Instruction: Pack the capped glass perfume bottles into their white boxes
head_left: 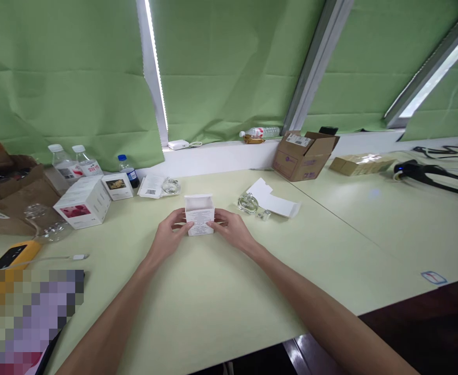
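- The left hand (171,229) and the right hand (229,227) grasp a small white box (199,216) between them, fingers pressed to its two sides
- The box stands upright on the pale table (221,291), near the middle, with its top flap open and tilted back (printed text shows on the front face)
- Just to the right of it lie a round glass bottle (247,203), a small cap (265,214) and a flat white cardboard insert (274,200), all apart from the hands
- To the left stand a larger white box with a pink picture (82,202) and a smaller white box (117,186), with plastic bottles (76,161) behind them
- An open brown carton (304,155) sits by the window ledge, well away
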A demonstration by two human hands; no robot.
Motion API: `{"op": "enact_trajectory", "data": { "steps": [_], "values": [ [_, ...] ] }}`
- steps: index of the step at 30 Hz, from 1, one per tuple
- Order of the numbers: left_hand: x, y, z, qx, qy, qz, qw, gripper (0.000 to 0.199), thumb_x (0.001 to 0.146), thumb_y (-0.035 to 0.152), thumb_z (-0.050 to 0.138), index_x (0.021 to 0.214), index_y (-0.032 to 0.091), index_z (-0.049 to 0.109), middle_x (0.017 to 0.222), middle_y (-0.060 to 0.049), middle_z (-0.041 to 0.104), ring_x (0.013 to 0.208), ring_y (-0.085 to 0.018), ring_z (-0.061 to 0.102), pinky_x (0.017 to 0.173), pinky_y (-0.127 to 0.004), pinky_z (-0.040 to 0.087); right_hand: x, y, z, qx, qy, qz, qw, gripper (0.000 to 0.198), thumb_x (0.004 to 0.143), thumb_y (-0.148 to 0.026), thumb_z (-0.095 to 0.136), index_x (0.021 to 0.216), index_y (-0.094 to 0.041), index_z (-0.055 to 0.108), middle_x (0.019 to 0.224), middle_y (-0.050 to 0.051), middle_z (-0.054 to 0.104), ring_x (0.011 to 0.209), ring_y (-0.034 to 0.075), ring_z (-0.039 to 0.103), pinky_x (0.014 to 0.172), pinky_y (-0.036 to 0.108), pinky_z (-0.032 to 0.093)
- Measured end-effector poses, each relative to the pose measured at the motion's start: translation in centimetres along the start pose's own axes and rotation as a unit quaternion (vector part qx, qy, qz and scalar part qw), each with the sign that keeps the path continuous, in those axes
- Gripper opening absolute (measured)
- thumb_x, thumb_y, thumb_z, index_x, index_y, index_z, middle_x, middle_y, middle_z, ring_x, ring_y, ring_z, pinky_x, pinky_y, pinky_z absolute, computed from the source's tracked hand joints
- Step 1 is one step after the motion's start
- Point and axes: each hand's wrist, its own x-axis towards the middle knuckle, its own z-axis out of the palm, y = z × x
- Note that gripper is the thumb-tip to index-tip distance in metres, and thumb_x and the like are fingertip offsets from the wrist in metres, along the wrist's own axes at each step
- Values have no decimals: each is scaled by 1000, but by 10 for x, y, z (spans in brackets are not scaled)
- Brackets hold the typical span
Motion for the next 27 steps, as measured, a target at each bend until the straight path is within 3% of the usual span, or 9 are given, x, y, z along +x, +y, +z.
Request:
{"op": "enact_trajectory", "data": {
  "steps": [8, 14, 18, 27],
  "values": [
    [2, -3, -1, -40, -23, -26, 999, 50, 78, 41, 62, 122, 20, 53, 115, -9, 65, 97, -21, 64, 85, -38, 51, 0, 3, 0, 10, -15, 3, 1000, 33, 87, -29, 51, 117, -23, 62, 107, 4, 69, 94, 20, 65, 78, 33, 56],
    [4, -12, 0, -45, 15, -76, 996, 64, 76, 46, 63, 132, 21, 42, 118, -12, 63, 86, -21, 67, 76, -37, 55, 0, 9, 4, 13, 0, 24, 1000, 39, 82, -22, 57, 122, -22, 59, 109, 5, 67, 93, 19, 66, 80, 33, 56],
    [2, -15, 2, -10, 26, -67, 997, 71, 77, 45, 63, 138, 25, 32, 130, -11, 55, 87, -19, 67, 75, -34, 55, -2, 8, 7, -4, -16, 7, 1000, 39, 82, -19, 56, 121, -24, 60, 109, 3, 68, 93, 18, 66, 83, 32, 55],
    [-3, -18, 2, 170, 45, -36, 984, 60, 84, 50, 52, 135, 22, 40, 129, -12, 55, 117, -25, 53, 95, -40, 45, -7, -5, 7, -104, -54, -14, 993, 31, 85, -22, 52, 114, -25, 62, 102, 1, 70, 87, 18, 66, 82, 31, 51]
  ]
}}
